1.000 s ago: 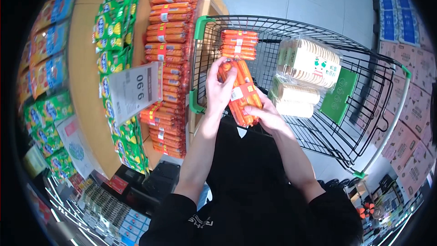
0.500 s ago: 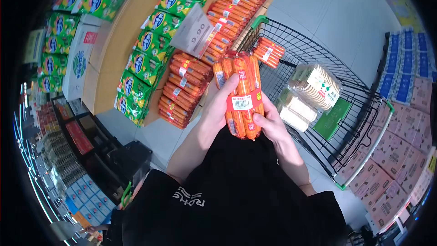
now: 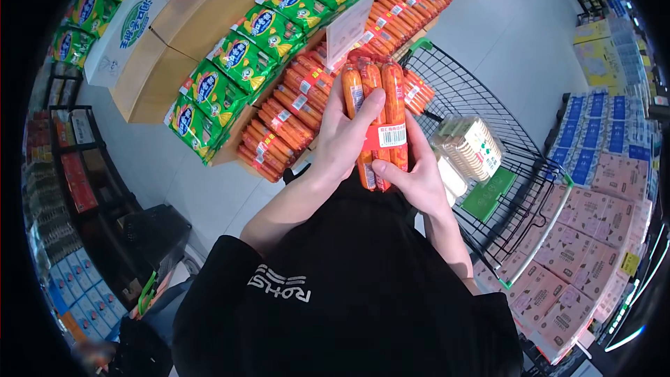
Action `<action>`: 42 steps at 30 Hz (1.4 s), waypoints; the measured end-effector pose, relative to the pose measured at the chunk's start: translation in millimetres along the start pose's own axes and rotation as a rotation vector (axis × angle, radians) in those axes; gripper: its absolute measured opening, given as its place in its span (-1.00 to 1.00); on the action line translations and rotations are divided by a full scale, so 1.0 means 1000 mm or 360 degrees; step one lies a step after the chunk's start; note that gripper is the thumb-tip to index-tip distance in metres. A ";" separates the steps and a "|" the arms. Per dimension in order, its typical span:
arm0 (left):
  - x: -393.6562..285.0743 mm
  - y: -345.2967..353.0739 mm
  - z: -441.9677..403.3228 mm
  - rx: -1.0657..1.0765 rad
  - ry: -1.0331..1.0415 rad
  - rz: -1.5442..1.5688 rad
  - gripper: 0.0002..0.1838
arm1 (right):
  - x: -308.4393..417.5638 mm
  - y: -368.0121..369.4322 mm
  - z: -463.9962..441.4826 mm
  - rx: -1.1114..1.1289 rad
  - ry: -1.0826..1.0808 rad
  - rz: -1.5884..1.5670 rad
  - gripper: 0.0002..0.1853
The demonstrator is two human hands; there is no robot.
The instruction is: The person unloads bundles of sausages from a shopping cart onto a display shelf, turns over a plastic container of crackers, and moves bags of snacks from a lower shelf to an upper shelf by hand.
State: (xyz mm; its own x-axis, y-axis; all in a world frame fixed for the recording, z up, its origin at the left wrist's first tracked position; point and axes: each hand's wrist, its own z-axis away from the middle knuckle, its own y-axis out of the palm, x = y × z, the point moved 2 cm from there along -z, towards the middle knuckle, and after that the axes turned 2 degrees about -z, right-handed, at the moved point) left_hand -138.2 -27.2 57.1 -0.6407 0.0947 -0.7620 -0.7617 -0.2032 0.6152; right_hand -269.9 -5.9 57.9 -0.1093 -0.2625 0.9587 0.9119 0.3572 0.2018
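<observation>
A sausage pack point(image 3: 388, 137), barcode showing, sits mid-frame in the curled fingers of a shopper's left hand point(image 3: 342, 141) and right hand point(image 3: 420, 180), their far sides hard to see. A two-handed hold appears in hand; moving on calls for even support beside the cart point(image 3: 488, 195), right of center.

Wooden display shelf point(image 3: 202, 7) lined with green snack packets point(image 3: 241, 59), white sign point(image 3: 347, 31) standing on it, white printed carton point(image 3: 132, 24) at its left, black shelving point(image 3: 105, 199) farther left of it, pink cartons point(image 3: 604, 213) and blue-and-white packs point(image 3: 590, 122) stacked well to its right
</observation>
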 end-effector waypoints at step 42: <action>0.048 -0.092 0.002 -0.0355 -0.0194 0.0220 -0.58 | -0.065 0.013 -0.030 0.0164 0.0388 0.0067 -0.23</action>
State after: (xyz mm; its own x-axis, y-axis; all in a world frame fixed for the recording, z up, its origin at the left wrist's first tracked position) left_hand -99.2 -2.0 -35.9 -0.7543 0.1646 -0.6356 -0.6348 -0.4302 0.6419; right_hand -238.9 -10.6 -7.4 0.0380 -0.4490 0.8927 0.8673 0.4586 0.1938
